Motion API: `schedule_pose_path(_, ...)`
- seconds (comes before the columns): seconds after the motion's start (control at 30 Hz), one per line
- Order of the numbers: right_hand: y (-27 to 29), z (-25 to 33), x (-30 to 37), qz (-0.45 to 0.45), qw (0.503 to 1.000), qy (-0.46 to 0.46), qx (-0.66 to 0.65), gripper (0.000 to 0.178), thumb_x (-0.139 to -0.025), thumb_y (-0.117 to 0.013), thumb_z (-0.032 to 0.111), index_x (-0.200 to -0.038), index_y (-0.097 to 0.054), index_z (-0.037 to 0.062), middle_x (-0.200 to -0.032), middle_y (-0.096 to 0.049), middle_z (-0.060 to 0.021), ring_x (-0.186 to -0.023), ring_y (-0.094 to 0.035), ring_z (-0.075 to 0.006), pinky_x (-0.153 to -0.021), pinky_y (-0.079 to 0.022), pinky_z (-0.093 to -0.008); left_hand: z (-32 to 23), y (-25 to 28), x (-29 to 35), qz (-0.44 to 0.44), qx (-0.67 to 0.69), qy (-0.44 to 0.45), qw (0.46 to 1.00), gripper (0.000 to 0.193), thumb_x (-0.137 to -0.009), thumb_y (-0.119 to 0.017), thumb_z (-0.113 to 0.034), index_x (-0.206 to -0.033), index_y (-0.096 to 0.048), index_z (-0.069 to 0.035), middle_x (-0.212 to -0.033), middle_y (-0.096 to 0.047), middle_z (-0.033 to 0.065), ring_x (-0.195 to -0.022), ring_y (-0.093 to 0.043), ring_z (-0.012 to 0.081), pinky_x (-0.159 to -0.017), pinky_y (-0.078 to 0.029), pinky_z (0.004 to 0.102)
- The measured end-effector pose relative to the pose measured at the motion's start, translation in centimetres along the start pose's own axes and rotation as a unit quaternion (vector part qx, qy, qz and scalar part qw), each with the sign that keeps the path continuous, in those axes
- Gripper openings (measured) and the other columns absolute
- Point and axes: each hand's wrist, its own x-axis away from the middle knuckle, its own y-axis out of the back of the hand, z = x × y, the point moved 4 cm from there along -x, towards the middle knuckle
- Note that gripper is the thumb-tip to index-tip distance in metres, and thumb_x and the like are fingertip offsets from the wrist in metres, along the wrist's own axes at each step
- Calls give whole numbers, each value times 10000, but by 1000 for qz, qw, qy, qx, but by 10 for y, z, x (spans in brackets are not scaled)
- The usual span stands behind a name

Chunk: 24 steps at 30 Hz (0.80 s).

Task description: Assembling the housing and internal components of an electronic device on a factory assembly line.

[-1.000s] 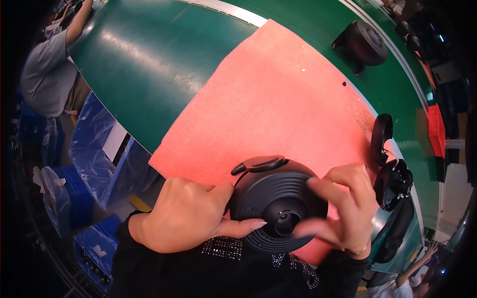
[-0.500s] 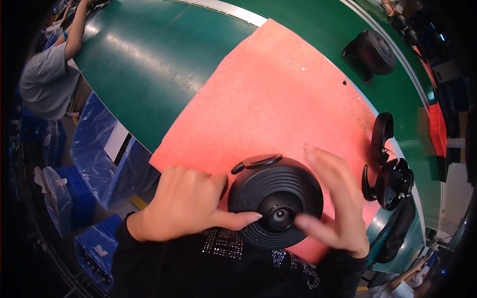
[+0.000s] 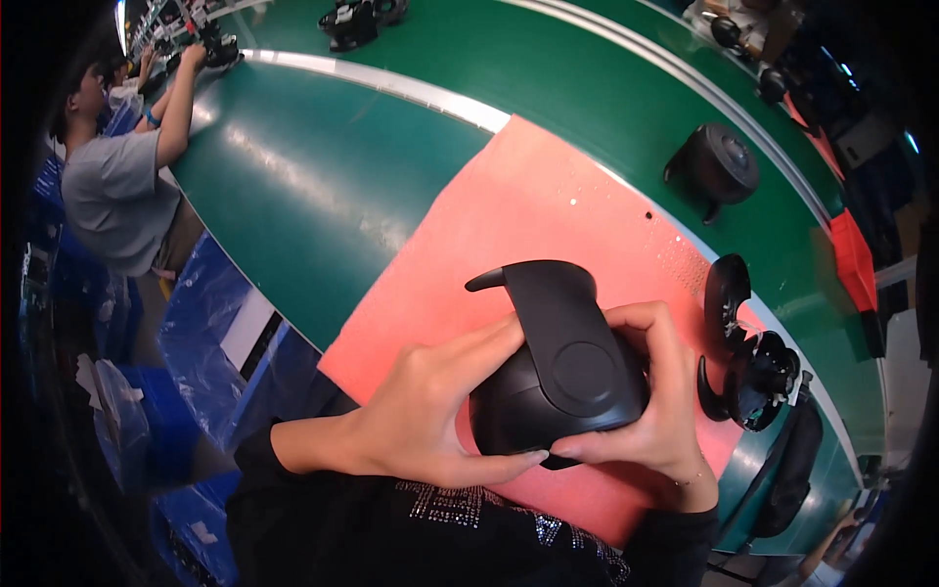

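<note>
red bin (image 3: 853, 262) beside green belt (image 3: 548, 83)

A black, long-sleeved fabric top (image 3: 337, 538) is worn, its front studded with small, glittering, silvery stones (image 3: 445, 506) set in letter-like blocks. At the right hand (image 3: 677, 426), the wrist is circled by a thin bracelet (image 3: 689, 480). Both forearms are partly covered by black sleeves (image 3: 258, 462).

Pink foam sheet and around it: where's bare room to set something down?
Bare: the upper left of the pink foam sheet, beyond the held rounded black device; also the green tabletop left of the sheet. Crowded: the sheet's right edge, with small shiny bits and curved black parts.
</note>
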Motion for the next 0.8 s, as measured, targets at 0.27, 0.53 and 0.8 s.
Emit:
schedule_pose_path(0.27,17,-11,-14,-161,981,79,-69,845,-579,-834,307,-1195,-344,0,-1033,-554,-180,-977,-590,-265,-856,-478,-370,5,19,-39,13,45,49,998,855,-627,-774,-196,-1307,-339,86,-1110,-571,180,-964,-602,257,-797,-491,315)
schedule_pose_path(0.53,43,-8,-18,-196,969,119,-92,953,-670,-769,126,-1350,-111,11,-1227,-407,-222,-1110,-505,-309,-919,-444,-397,12,35,-129,22,320,-33,947,855,-764,-653,-451,-1367,-261,12,-1307,-426,134,-1215,-418,220,-1015,-328,342)
schedule_pose_path(0.8,86,-36,-8,-315,938,117,-81,993,-628,-781,66,-1342,-90,67,-1233,-417,-234,-1109,-515,-281,-933,-456,-390,21,-52,-182,-132,437,40,889,769,-806,-442,-672,-1259,-424,-52,-1216,-509,106,-1134,-497,235,-970,-404,382)
